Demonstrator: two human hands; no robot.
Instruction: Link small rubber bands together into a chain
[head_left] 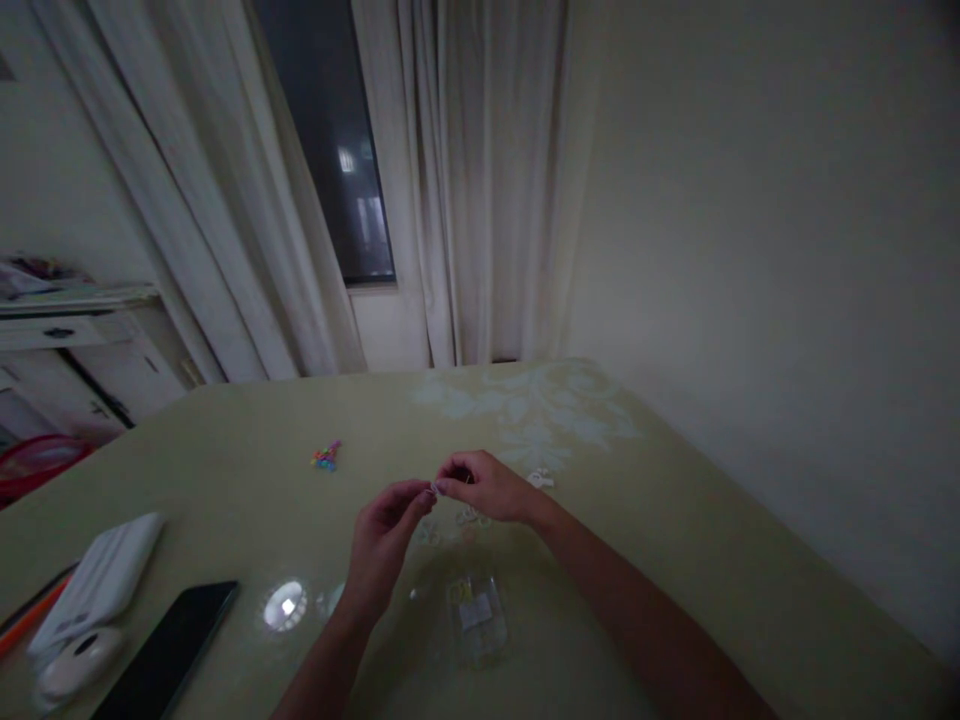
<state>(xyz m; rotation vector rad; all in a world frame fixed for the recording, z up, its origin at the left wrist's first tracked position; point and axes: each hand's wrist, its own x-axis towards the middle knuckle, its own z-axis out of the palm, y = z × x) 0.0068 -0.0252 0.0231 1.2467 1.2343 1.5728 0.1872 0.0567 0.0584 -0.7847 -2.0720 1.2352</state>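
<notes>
Over the middle of the table, my left hand (384, 540) and my right hand (487, 487) meet at the fingertips. Both pinch a tiny whitish piece (435, 489), too small to name. Below them on the tabletop lie several small pale loops (471, 517), partly under my right hand. A clear plastic box (478, 620) with a white label and something yellow inside stands nearer to me. Past my right wrist lies a small cluster of white pieces (541, 478). Beyond my left hand sits a little heap of bright multicoloured pieces (326, 457).
At the left lie a black phone (169, 650), a white block-shaped device (97, 580), a rounded white object (81, 662) and an orange stick-like thing (34, 615). Light glares off the greenish table (630, 600). A wall (787, 300) borders its right side; curtains (495, 200) hang behind.
</notes>
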